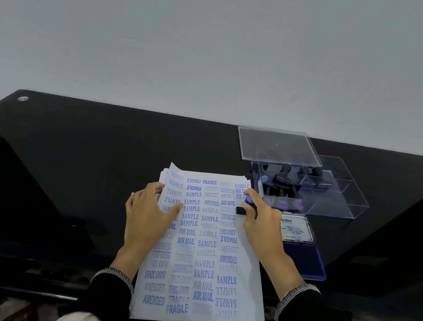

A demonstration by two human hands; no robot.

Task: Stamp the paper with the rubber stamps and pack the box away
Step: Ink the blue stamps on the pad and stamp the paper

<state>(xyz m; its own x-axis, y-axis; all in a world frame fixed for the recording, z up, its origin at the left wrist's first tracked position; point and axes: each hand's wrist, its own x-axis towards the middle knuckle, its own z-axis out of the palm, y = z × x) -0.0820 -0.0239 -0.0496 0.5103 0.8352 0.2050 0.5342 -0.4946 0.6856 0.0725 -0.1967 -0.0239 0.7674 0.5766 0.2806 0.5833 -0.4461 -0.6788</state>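
- Black glass table [91,168] fills the middle of the frame; a clear box [311,194] with black stamps inside sits at upper right, its lid [277,146] propped behind; an open blue ink pad [302,248] lies just below the box
- Paper [205,257], crowded with blue stamp marks, lies at centre
- Left hand [148,214] rests flat on the paper's left side, fingers relaxed and spread
- Right hand [262,219] grasps a blue-topped rubber stamp [246,204]; its black base touches the paper's right edge

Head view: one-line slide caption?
Right hand presses a rubber stamp onto the stamped paper; left hand steadies it.
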